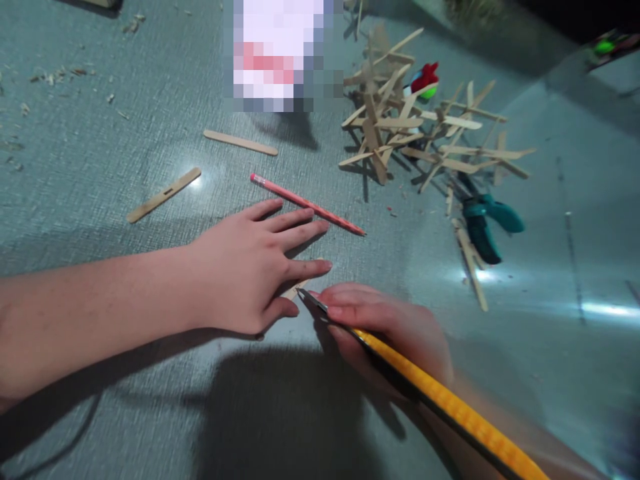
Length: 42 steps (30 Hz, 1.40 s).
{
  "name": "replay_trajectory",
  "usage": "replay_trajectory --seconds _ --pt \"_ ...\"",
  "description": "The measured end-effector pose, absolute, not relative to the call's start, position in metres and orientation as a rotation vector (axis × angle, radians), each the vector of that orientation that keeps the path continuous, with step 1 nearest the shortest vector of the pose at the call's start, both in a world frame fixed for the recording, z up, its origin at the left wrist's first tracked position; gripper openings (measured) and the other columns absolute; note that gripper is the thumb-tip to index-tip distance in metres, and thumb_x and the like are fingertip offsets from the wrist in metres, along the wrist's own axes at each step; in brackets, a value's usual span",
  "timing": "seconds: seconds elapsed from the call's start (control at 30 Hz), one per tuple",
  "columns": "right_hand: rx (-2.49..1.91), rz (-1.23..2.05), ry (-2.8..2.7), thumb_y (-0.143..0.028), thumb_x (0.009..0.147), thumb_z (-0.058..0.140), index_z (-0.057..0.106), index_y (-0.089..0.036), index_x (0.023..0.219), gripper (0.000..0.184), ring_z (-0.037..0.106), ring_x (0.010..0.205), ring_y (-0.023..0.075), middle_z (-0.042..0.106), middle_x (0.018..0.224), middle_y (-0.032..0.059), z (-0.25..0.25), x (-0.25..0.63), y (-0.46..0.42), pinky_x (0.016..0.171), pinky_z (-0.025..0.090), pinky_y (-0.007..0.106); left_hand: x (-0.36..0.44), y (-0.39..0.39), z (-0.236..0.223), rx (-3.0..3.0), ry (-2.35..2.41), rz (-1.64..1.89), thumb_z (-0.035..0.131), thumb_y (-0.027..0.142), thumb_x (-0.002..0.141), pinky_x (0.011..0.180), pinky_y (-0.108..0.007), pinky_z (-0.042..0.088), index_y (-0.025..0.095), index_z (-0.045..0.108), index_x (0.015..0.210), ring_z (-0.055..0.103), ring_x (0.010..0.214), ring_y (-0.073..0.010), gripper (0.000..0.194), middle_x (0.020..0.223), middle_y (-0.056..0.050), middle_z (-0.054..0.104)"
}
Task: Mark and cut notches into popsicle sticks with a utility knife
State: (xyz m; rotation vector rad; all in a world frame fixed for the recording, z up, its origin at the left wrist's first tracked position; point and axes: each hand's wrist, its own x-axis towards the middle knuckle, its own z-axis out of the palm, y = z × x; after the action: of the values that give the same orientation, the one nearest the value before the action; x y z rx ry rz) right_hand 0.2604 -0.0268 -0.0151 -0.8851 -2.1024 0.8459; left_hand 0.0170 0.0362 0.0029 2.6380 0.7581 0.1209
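My left hand (pixel 250 267) lies flat with its fingers spread, pressing a wooden craft stick (pixel 290 293) to the table; most of that stick is hidden under the hand. My right hand (pixel 385 313) grips a yellow and black utility knife (pixel 430 393) like a pen. Its blade tip meets the stick between my left thumb and index finger. Just beyond my left fingertips lies a pink pencil (pixel 310 204) with an eraser end. Farther left is a craft stick with a small slot cut in it (pixel 160 197), and a plain craft stick (pixel 240 143) lies above the pencil.
At the upper right stands a pile of crossed craft sticks (pixel 385 123), with a red and green object (pixel 425 81) among them. Teal-handled pliers (pixel 483 227) lie below it near loose stick pieces (pixel 470 267). Wood shavings (pixel 55 77) dot the upper left. A blurred-out pale object (pixel 275 53) is at the top.
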Motion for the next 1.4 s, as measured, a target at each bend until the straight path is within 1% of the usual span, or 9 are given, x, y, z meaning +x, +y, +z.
replay_trajectory --seconds 0.3,0.43,0.53,0.73,0.93,1.1,1.17,1.33,1.4 --pt "-0.898 0.863 -2.065 -0.003 0.088 0.068 0.067 -0.033 0.111 0.038 0.082 0.088 0.0235 0.081 0.093 0.0006 -0.014 0.257 -0.028 0.081 0.071 0.039 0.016 0.036 0.001 2.644 0.749 0.133 0.063 0.049 0.095 0.130 -0.058 0.023 0.031 0.058 0.154 0.034 0.161 -0.0361 0.062 0.172 -0.012 0.040" --pt "-0.859 0.881 -2.077 -0.001 0.087 0.067 0.067 -0.032 0.107 0.037 0.081 0.085 0.0218 0.079 0.089 -0.0004 -0.012 0.255 -0.027 0.079 0.070 0.036 0.016 0.037 0.001 2.646 0.743 0.123 0.062 0.050 0.095 0.130 -0.057 0.024 0.030 0.058 0.155 0.034 0.161 -0.0361 0.063 0.172 -0.012 0.039" --pt "-0.858 0.847 -2.101 -0.002 0.087 0.066 0.066 -0.029 0.103 0.032 0.081 0.087 0.0208 0.078 0.087 0.0003 -0.013 0.257 -0.028 0.080 0.069 0.034 0.016 0.038 0.001 2.635 0.737 0.106 0.062 0.049 0.095 0.130 -0.058 0.025 0.031 0.057 0.155 0.034 0.161 -0.0365 0.063 0.172 -0.011 0.039" --pt "-0.865 0.882 -2.096 -0.004 0.087 0.069 0.067 -0.030 0.108 0.033 0.081 0.095 0.0245 0.080 0.095 0.0019 -0.021 0.263 -0.033 0.086 0.070 0.041 0.016 0.036 0.001 2.629 0.757 0.134 0.064 0.048 0.096 0.132 -0.057 0.023 0.030 0.059 0.153 0.034 0.161 -0.0355 0.061 0.172 -0.011 0.040" --pt "-0.875 0.786 -2.118 -0.004 0.089 0.066 0.066 -0.032 0.105 0.032 0.082 0.085 0.0236 0.080 0.087 0.0009 -0.018 0.260 -0.030 0.076 0.071 0.039 0.015 0.035 0.000 2.636 0.760 0.141 0.064 0.049 0.096 0.131 -0.057 0.024 0.032 0.059 0.153 0.035 0.161 -0.0347 0.060 0.171 -0.010 0.041" --pt "-0.847 0.867 -2.133 -0.007 0.095 0.067 0.068 -0.029 0.112 0.027 0.082 0.099 0.0210 0.083 0.102 0.0014 -0.026 0.269 -0.029 0.093 0.069 0.035 0.016 0.035 0.001 2.644 0.764 0.133 0.064 0.049 0.096 0.131 -0.058 0.023 0.031 0.058 0.154 0.035 0.161 -0.0350 0.062 0.171 -0.011 0.041" --pt "-0.842 0.881 -2.126 -0.005 0.096 0.066 0.068 -0.029 0.112 0.029 0.081 0.102 0.0195 0.082 0.104 0.0008 -0.027 0.269 -0.029 0.096 0.068 0.033 0.016 0.036 0.001 2.645 0.761 0.129 0.063 0.049 0.096 0.131 -0.058 0.024 0.031 0.058 0.154 0.035 0.161 -0.0355 0.062 0.171 -0.011 0.040" --pt "-0.878 0.782 -2.115 -0.003 0.090 0.067 0.066 -0.029 0.101 0.028 0.082 0.087 0.0195 0.081 0.090 0.0002 -0.017 0.256 -0.028 0.081 0.070 0.031 0.016 0.036 0.001 2.654 0.763 0.117 0.062 0.050 0.096 0.131 -0.057 0.023 0.032 0.057 0.155 0.034 0.161 -0.0354 0.062 0.172 -0.011 0.039" --pt "-0.865 0.762 -2.122 -0.003 0.088 0.067 0.066 -0.028 0.099 0.028 0.082 0.086 0.0199 0.081 0.087 0.0010 -0.013 0.253 -0.027 0.081 0.070 0.031 0.016 0.035 0.001 2.658 0.769 0.118 0.063 0.049 0.095 0.132 -0.056 0.022 0.032 0.057 0.155 0.034 0.161 -0.0345 0.062 0.173 -0.010 0.038"
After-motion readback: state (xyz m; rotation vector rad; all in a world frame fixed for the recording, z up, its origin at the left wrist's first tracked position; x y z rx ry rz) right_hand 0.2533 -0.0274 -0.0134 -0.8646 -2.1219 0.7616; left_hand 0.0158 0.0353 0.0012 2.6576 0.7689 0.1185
